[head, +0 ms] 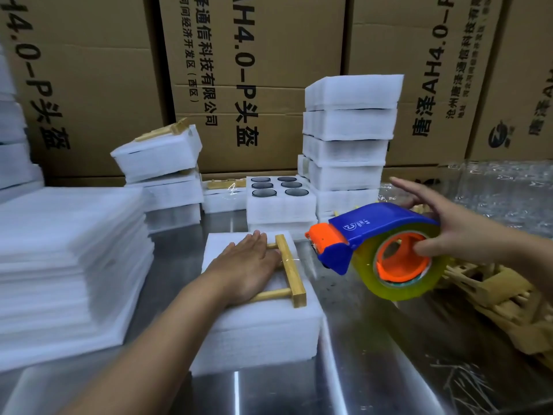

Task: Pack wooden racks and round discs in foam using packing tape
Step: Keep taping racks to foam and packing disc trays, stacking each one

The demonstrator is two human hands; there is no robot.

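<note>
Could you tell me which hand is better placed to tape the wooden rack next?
Right hand: it grips the tape dispenser beside the rack; the left hand lies flat on it.

Directly before you on the tabletop (359, 354) sits a foam block (257, 339), with a wooden rack (291, 274) lying on top of it toward its right edge. Your left hand (248, 265) rests flat on the block, touching the rack. Just right of the block, above the tabletop, your right hand (457, 223) holds a tape dispenser (374, 226), its nose toward the rack. A stack of foam sheets (68, 259) lies to your left. Behind the block, a foam tray (281, 211) holds six round discs (279, 185) in its holes. Right of the tray rises a tall stack of foam blocks (347, 139). Left of the tray is a lower stack (172, 193), topped by a tilted block (158, 157). A pile of wooden racks (490, 292) lies at far right. Cardboard boxes (269, 70) stand behind everything.
</note>
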